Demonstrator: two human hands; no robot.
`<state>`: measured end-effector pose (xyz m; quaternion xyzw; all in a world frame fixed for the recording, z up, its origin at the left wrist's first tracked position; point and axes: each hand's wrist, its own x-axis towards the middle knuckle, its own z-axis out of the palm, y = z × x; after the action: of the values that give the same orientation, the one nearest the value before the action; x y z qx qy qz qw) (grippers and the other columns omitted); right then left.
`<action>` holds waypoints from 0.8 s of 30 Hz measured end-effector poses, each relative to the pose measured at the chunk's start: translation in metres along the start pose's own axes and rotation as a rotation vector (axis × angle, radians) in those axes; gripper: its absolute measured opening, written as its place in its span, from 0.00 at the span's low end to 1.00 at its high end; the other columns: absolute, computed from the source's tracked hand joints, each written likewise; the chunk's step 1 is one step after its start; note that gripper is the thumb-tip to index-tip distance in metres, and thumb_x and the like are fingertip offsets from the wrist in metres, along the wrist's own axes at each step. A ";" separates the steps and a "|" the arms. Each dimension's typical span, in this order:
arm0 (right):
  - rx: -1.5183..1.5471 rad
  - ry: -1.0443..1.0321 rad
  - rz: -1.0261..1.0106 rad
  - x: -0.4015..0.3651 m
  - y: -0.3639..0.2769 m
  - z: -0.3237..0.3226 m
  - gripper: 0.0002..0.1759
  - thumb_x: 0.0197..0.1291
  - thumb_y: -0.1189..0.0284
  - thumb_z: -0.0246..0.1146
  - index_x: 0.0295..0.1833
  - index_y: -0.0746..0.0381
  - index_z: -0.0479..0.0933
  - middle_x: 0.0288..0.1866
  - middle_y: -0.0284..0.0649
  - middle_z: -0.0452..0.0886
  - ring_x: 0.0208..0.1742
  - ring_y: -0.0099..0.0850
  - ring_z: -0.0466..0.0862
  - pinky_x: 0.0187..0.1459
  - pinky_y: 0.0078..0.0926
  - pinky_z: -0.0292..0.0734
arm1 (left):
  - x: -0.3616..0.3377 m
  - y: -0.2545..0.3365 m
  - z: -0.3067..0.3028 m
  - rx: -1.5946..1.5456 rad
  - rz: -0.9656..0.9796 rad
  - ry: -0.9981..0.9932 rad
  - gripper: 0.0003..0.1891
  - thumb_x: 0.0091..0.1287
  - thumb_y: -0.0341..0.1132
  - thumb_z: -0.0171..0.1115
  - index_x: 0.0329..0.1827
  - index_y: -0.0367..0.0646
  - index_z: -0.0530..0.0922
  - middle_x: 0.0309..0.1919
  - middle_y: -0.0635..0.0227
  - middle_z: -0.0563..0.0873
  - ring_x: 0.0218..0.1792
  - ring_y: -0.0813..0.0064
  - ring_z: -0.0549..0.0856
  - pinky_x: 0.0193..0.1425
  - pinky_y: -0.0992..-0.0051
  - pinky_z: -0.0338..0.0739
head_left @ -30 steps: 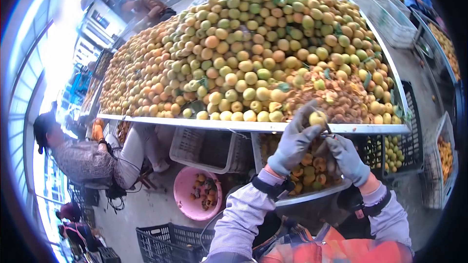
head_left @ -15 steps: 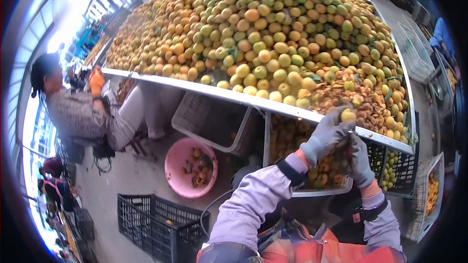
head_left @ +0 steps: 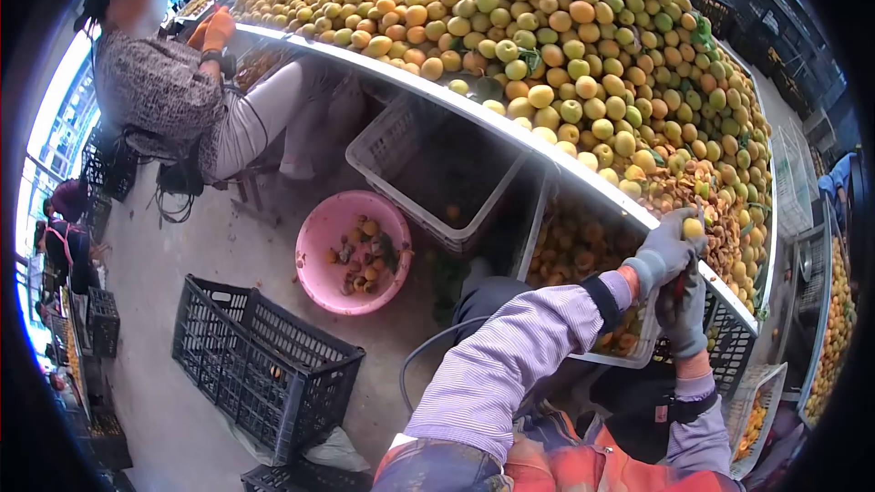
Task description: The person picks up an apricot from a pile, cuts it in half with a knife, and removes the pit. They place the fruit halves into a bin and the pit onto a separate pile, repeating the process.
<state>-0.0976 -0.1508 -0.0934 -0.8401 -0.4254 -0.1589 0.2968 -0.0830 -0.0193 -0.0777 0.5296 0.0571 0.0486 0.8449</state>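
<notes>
A large heap of green and orange fruit (head_left: 583,64) covers the white-edged table (head_left: 437,89). My left hand (head_left: 667,253), in a grey glove, holds a yellow fruit (head_left: 693,228) at its fingertips, over the table's front edge. Just below and to the right, my gloved right hand (head_left: 682,310) is closed round a small tool with a red part, mostly hidden by the fingers. Reddish-brown fruit pieces (head_left: 709,196) lie on the table beside my hands. Under them, a white crate (head_left: 643,346) holds more orange fruit pieces.
A pink basin (head_left: 314,278) with some fruit and scraps stands on the floor, near a black crate (head_left: 264,364) and a white crate (head_left: 401,184). A seated person (head_left: 164,91) in orange gloves works at the left. At the right stands another fruit-filled table (head_left: 831,337).
The view has turned and tilted, so the table and crates appear shifted. Both my hands stay close together at the table edge, with the fruit still in my left hand.
</notes>
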 end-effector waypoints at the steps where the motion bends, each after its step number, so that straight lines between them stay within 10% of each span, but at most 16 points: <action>1: 0.104 -0.084 0.137 -0.002 0.001 -0.007 0.28 0.56 0.75 0.52 0.64 0.71 0.61 0.52 0.52 0.73 0.49 0.43 0.76 0.52 0.32 0.71 | 0.002 -0.001 0.001 -0.009 0.011 0.003 0.14 0.64 0.35 0.61 0.49 0.38 0.73 0.37 0.69 0.81 0.37 0.82 0.78 0.44 0.80 0.74; 7: -0.031 -0.139 0.020 -0.005 -0.012 -0.026 0.27 0.61 0.69 0.52 0.64 0.68 0.62 0.54 0.42 0.74 0.52 0.32 0.74 0.56 0.26 0.68 | -0.014 0.015 -0.004 0.059 0.007 -0.034 0.15 0.62 0.39 0.64 0.45 0.38 0.77 0.35 0.65 0.83 0.37 0.78 0.80 0.45 0.76 0.75; 9: 0.845 -0.074 0.627 -0.005 -0.008 -0.016 0.27 0.69 0.59 0.47 0.64 0.67 0.63 0.56 0.38 0.73 0.54 0.27 0.73 0.57 0.24 0.68 | -0.018 0.013 -0.004 0.022 -0.021 -0.009 0.16 0.62 0.40 0.64 0.46 0.38 0.77 0.36 0.64 0.84 0.37 0.77 0.81 0.44 0.75 0.75; 12: 0.845 -0.034 0.716 -0.012 -0.004 -0.006 0.29 0.72 0.52 0.41 0.64 0.65 0.64 0.57 0.36 0.71 0.56 0.24 0.71 0.59 0.23 0.65 | -0.012 0.004 0.003 -0.073 -0.018 0.054 0.19 0.61 0.45 0.64 0.41 0.36 0.78 0.28 0.58 0.84 0.31 0.68 0.83 0.40 0.71 0.76; 14: 0.905 0.046 0.829 -0.018 0.010 -0.002 0.27 0.70 0.48 0.43 0.57 0.59 0.69 0.42 0.32 0.77 0.41 0.19 0.77 0.43 0.19 0.74 | -0.023 0.020 -0.004 -0.038 -0.120 0.053 0.21 0.61 0.48 0.63 0.41 0.36 0.78 0.27 0.56 0.84 0.31 0.65 0.83 0.39 0.69 0.76; 16: 1.279 -0.182 0.925 0.002 -0.034 -0.019 0.23 0.68 0.45 0.44 0.44 0.52 0.73 0.21 0.26 0.71 0.19 0.17 0.72 0.19 0.15 0.66 | -0.017 0.018 -0.006 -0.019 -0.075 0.037 0.22 0.61 0.49 0.63 0.43 0.36 0.78 0.31 0.55 0.84 0.34 0.64 0.84 0.42 0.68 0.76; 17: 0.974 0.036 1.019 0.017 -0.060 -0.010 0.22 0.66 0.42 0.45 0.35 0.48 0.71 0.10 0.22 0.60 0.07 0.17 0.59 0.08 0.15 0.49 | -0.014 0.018 -0.005 0.094 -0.024 0.059 0.21 0.61 0.48 0.63 0.44 0.36 0.78 0.34 0.54 0.84 0.36 0.64 0.84 0.44 0.68 0.76; 24: 0.996 -0.154 0.975 0.036 -0.071 -0.040 0.23 0.66 0.42 0.45 0.36 0.49 0.71 0.12 0.23 0.64 0.06 0.16 0.59 0.06 0.15 0.49 | -0.031 0.042 -0.012 -0.071 0.082 0.029 0.18 0.59 0.42 0.65 0.44 0.37 0.77 0.38 0.54 0.84 0.40 0.62 0.83 0.47 0.69 0.75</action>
<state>-0.1340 -0.1210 -0.0183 -0.7081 -0.0423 0.2662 0.6526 -0.1161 0.0051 -0.0433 0.5005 0.0460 0.0929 0.8595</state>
